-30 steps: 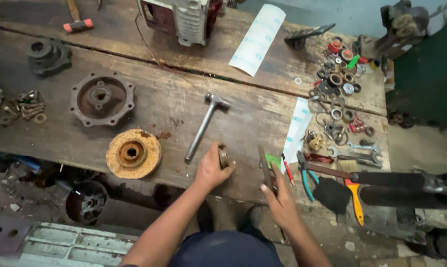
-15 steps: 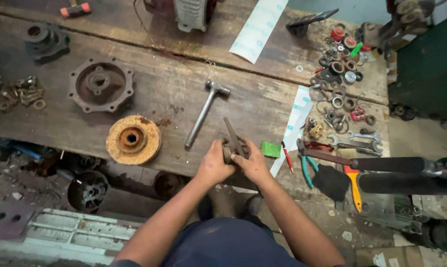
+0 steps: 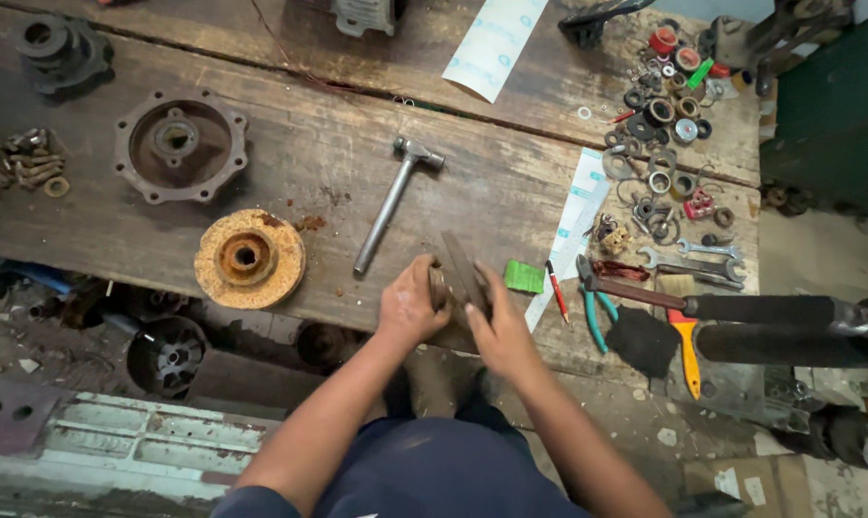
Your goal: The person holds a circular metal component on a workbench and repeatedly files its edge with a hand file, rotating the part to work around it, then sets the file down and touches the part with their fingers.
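Working at the near edge of the wooden surface (image 3: 261, 125), both hands meet over a small rusty metal part (image 3: 441, 285); the left hand (image 3: 410, 305) has its grip closed around that part, and the right hand (image 3: 496, 326) holds a flat dark file (image 3: 463, 269) laid slantwise across it — hands touching each other. Bare planks lie open to the left of the hands as far as the cork-coloured disc (image 3: 249, 259), and beyond them up to the hammer (image 3: 388, 206); the right side is crowded — a green block (image 3: 524, 277), a red pen (image 3: 556, 290), teal-handled pliers (image 3: 595, 305), spanners (image 3: 693, 259) and a heap of rings and washers (image 3: 659, 144). Compared with a second ago, the right hand has left the tools by the edge and joined the left; the file now rests on the part. A loose pile of bolts and nuts (image 3: 22, 171) sits far left, beside a rusty flanged housing (image 3: 180, 144).
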